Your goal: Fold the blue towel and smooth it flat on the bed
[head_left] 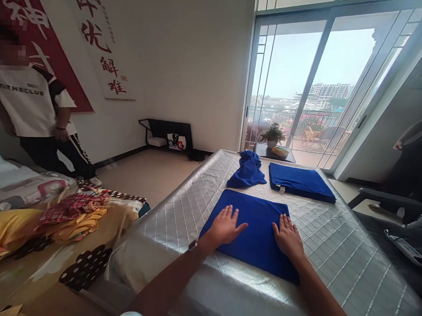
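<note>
A flat blue cloth lies spread in front of me on a plastic-covered mattress. My left hand rests palm down on its left part, fingers spread and thumb pointing inward. Over its right edge lies my right hand, also palm down with the fingers stretched out. Neither hand grips the fabric. Beyond the cloth sits a crumpled blue cloth. To the right of that is a neat stack of folded blue cloth with a small white tag at its front edge.
On the left stands a bed with heaped clothes. A person is beside it near the wall. A potted plant stands on a small table before the glass doors. At right are a dark chair and another person.
</note>
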The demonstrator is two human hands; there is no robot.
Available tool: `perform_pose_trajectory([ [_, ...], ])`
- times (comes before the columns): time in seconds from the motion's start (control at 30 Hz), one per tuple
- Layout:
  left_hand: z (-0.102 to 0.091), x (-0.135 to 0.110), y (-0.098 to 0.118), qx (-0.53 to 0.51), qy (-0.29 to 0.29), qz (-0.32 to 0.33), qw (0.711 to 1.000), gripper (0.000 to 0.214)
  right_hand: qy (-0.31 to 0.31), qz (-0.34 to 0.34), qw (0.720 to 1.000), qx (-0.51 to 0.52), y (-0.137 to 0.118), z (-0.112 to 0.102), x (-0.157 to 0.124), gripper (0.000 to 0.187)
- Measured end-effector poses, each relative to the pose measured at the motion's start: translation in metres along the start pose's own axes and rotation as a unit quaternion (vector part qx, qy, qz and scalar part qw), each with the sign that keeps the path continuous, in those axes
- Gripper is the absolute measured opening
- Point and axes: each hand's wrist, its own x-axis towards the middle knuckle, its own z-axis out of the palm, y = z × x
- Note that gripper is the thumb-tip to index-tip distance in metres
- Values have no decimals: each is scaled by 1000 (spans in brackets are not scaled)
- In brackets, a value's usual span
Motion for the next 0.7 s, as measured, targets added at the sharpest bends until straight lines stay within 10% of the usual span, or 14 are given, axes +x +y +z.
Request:
perform_pose_trajectory([
  [0.17, 41, 65, 84, -13, 8, 173, 985, 73, -2, -20, 1000, -16, 1, -3, -2, 67],
  [0.27, 61, 81, 96, -9, 30, 174, 984, 68, 3, -25, 999, -23, 3, 0, -2, 65],
  [0.7, 21, 34, -57, 10, 36, -43, 998, 83, 2, 1, 1000, -14, -1, 1, 0, 68],
])
